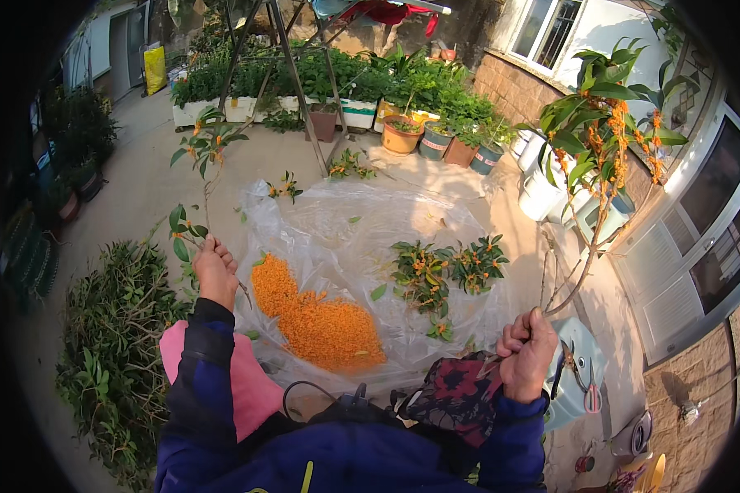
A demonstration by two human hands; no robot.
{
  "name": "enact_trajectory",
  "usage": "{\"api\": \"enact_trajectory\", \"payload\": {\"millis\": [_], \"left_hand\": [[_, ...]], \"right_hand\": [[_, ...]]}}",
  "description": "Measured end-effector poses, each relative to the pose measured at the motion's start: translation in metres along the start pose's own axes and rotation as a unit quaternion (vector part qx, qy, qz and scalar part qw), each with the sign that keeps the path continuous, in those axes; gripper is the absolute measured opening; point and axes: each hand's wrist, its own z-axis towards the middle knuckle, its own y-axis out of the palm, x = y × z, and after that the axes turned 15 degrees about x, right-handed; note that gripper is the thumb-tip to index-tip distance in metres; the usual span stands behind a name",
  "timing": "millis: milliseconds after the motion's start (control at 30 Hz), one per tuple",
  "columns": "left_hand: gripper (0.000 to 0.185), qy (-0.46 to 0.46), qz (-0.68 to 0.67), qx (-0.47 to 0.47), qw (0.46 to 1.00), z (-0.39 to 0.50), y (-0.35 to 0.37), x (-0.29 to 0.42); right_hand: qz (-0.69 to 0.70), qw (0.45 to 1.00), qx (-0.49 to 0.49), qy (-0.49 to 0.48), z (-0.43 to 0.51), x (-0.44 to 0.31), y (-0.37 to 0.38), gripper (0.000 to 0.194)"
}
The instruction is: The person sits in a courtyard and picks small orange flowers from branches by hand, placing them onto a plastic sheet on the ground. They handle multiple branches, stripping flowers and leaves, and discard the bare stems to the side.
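Note:
My left hand point(214, 272) grips a thin leafy twig point(207, 200) that bears a few orange blossoms near its top. In my right hand point(527, 354) is the stem of a larger branch point(598, 222), whose upper end carries glossy green leaves and dense clusters of small orange flowers. Between and beyond my hands, a clear plastic sheet point(320, 234) is spread on the ground. On it lies a heap of loose orange blossoms point(327, 330). Flowering cuttings point(422, 274) rest on the sheet's right part.
A pile of leafy branches point(123, 345) lies at my left. By my right hand, pruning shears point(569, 360) and pink-handled scissors point(592, 394) sit on a pale blue plastic stool point(583, 339). Potted plants point(401, 134) and a metal frame point(296, 86) stand at the back.

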Motion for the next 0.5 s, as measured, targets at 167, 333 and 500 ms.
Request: {"api": "enact_trajectory", "payload": {"millis": [167, 333, 500], "left_hand": [[0.028, 0.059, 0.041, -0.025, 0.997, -0.051, -0.035, 0.040], [0.023, 0.051, 0.071, -0.046, 0.995, -0.071, -0.032, 0.018], [0.021, 0.068, 0.130, -0.048, 0.988, -0.048, -0.040, 0.013]], "right_hand": [[-0.047, 0.994, 0.097, 0.032, 0.021, 0.026, -0.018, 0.032], [-0.077, 0.970, 0.212, 0.093, 0.077, 0.101, -0.054, 0.021], [-0.224, 0.931, 0.270, 0.101, 0.148, 0.205, -0.090, 0.015]]}}
